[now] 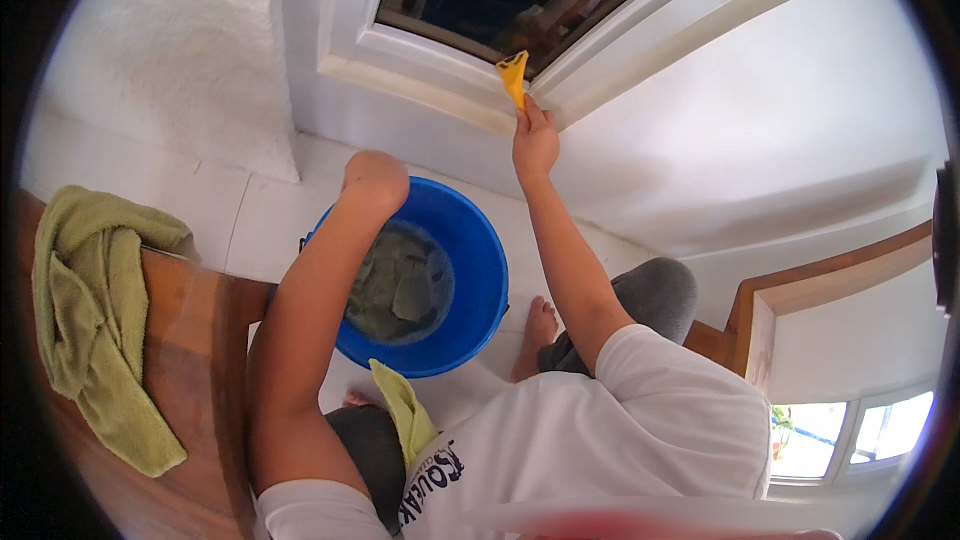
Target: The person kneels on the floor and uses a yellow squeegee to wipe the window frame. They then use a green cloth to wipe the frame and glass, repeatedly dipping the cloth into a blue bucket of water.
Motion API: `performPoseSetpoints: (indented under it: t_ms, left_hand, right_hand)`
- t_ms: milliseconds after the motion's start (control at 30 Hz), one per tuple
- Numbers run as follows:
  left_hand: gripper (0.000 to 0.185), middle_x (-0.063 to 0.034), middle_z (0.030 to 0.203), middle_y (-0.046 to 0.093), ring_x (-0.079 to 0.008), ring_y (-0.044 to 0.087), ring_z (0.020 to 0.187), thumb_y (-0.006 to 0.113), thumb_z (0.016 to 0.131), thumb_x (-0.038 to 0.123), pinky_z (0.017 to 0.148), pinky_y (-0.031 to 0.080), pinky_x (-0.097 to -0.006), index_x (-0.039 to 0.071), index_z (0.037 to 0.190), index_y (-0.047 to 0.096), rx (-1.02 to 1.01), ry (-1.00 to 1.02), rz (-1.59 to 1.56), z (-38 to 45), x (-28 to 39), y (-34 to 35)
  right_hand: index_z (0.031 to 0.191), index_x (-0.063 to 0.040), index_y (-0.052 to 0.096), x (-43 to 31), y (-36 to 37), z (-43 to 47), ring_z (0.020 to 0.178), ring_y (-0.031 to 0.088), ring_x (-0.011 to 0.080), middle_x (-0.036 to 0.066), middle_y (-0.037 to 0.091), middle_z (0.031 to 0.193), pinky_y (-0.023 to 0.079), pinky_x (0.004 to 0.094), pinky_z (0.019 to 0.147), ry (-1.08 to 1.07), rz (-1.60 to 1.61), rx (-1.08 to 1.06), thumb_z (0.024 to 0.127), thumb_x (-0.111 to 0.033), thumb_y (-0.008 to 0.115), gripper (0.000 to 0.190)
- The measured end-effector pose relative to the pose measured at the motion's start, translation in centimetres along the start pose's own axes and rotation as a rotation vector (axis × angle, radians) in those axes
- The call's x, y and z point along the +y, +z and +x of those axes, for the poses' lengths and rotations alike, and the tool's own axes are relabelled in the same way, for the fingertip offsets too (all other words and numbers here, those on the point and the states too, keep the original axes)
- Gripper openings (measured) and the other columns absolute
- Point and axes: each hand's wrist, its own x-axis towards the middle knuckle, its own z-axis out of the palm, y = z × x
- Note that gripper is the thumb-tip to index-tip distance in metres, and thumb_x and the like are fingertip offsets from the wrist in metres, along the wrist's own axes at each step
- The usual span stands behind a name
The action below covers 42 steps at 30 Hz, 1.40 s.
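Note:
My right hand (536, 139) grips a yellow plastic scraper (514, 76) by the lower end of its handle. The scraper's wide head is at the lower corner of a dark window pane (480, 4), beside the white frame (435, 56). My left hand (377, 174) is bent over the far left rim of a blue bucket (480, 270); its fingers are hidden, so I cannot tell whether they hold the rim. Cloudy grey water with some foam (409, 285) fills the bottom of the bucket, which stands on the floor between my legs.
An olive-green towel (97, 315) drapes over brown wooden furniture (180, 330) on the left. A yellow-green cloth (405, 409) lies on my left thigh. White walls (720, 127) flank the window, over a pale tiled floor (262, 217). Wood trim (847, 270) runs along the right.

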Motion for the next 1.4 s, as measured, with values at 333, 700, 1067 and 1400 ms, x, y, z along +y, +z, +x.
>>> performPoseSetpoints:
  t_ms: [333, 700, 1067, 1400]
  left_hand:
    - [0.02, -0.0136, 0.09, 0.067, -0.028, 0.065, 0.084, 0.055, 0.074, 0.014, 0.069, 0.052, -0.0394, 0.007, 0.086, 0.07, -0.002, 0.014, -0.025, 0.2, -0.3, 0.1]
    - [0.023, -0.0117, 0.1, 0.066, -0.0284, 0.065, 0.086, 0.06, 0.076, 0.015, 0.069, 0.054, -0.047, 0.007, 0.096, 0.069, -0.106, 0.009, -0.039, 1.8, 0.1, 0.8]
    - [0.024, -0.0118, 0.101, 0.065, -0.0283, 0.065, 0.086, 0.059, 0.076, 0.014, 0.068, 0.054, -0.0472, 0.008, 0.097, 0.069, -0.082, -0.024, -0.036, 1.6, 0.4, 0.7]
    - [0.02, -0.0118, 0.089, 0.067, -0.0265, 0.065, 0.084, 0.056, 0.074, 0.015, 0.068, 0.052, -0.0371, 0.009, 0.086, 0.071, 0.016, 0.067, 0.053, -0.3, -0.3, -0.5]
  right_hand:
    - [0.108, -0.017, 0.063, -10.7, 4.4, 3.4, 0.08, 0.06, 0.0292, 0.012, 0.059, 0.092, 0.048, 0.04, 0.067, -0.259, 0.02, -0.086, 0.079, -0.018, 0.06, 0.029]
    - [0.108, -0.016, 0.063, -10.4, 3.9, 4.1, 0.081, 0.059, 0.0305, 0.012, 0.059, 0.091, 0.048, 0.0395, 0.07, -0.28, 0.082, -0.101, 0.08, -0.018, 0.059, 0.028]
    - [0.111, -0.015, 0.062, -7.2, -2.4, 5.5, 0.078, 0.056, 0.0322, 0.015, 0.056, 0.085, 0.047, 0.0393, 0.067, -0.149, 0.126, 0.057, 0.08, -0.015, 0.062, 0.031]
    - [0.122, -0.004, 0.047, -11.5, 4.0, 7.7, 0.08, 0.054, 0.0307, 0.017, 0.052, 0.097, 0.046, 0.0372, 0.068, -0.241, 0.454, 0.189, 0.09, -0.013, 0.048, 0.033]
